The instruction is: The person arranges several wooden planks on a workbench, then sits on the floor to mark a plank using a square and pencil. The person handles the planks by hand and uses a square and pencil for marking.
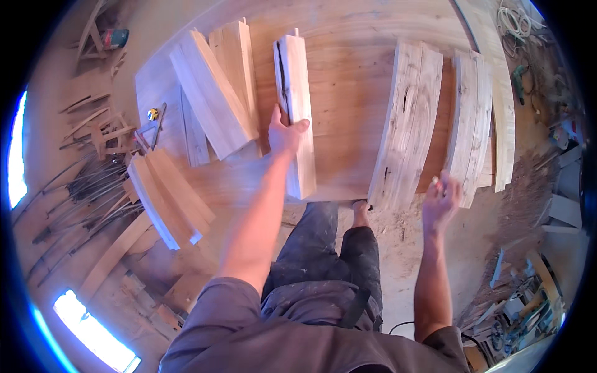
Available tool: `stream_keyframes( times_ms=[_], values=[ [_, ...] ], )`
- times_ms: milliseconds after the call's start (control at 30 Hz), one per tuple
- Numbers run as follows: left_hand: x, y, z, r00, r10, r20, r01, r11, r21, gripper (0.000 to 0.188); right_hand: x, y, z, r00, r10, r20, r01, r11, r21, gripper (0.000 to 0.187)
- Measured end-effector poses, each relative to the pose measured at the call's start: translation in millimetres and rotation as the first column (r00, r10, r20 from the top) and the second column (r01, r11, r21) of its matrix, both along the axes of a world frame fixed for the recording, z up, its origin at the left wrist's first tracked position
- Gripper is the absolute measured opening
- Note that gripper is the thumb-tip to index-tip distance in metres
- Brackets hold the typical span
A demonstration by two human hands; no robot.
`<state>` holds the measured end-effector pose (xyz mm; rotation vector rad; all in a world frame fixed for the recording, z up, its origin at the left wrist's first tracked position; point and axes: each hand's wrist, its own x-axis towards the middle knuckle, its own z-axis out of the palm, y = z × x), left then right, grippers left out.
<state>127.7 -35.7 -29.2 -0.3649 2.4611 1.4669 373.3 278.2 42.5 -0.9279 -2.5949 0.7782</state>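
Large wooden worktable [348, 105], top of pale reddish boards. Lying directly on it: a cracked narrow plank [297, 112] at centre, stacked planks [214, 87] at left, two broad pale slabs [407, 124] and further boards [471, 124] at right, a tape measure [152, 114].

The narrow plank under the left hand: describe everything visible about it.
The narrow plank is a pale, rough-sawn wooden board lying flat on the large wooden tabletop, running roughly away from the person, its near end about at the table's front edge. A long dark crack or bark seam runs down its left side near the far end. The left hand rests on its left edge about midway, thumb across the top face. It lies apart from the slanted boards to its left.
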Motion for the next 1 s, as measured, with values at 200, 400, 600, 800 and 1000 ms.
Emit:
stream_keyframes(
  times_ms=[200, 400, 600, 800, 1000],
  values=[
    [48, -16, 51, 0.813, -0.131, 0.568, -0.446, 0.488, 0.75, 0.051, 58, -106, 48, 0.984, -0.104, 0.147, 0.172, 0.3, -0.938, 0.043],
    [135, 52, 111, 0.905, -0.147, 0.4, -0.303, 0.438, 0.846, 0.074, 87, -125, 86, 1.0, 0.026, 0.011, 0.02, -0.393, -0.92, 0.07],
    [192, 116, 158, 0.852, -0.255, 0.457, -0.35, 0.371, 0.86, 0.084, 149, -111, 137, 0.994, -0.027, -0.107, -0.109, -0.441, -0.891, 0.084],
    [225, 153, 121, 0.882, -0.429, 0.196, 0.142, 0.636, 0.758, 0.062, 197, -97, 163, 0.995, -0.074, 0.064, 0.082, 0.276, -0.958, 0.063],
    [263, 208, 139, 0.708, -0.475, 0.523, -0.156, 0.617, 0.772, 0.061, 211, -63, 194, 0.919, 0.011, 0.394, 0.268, 0.717, -0.644, 0.065]
  ],
)
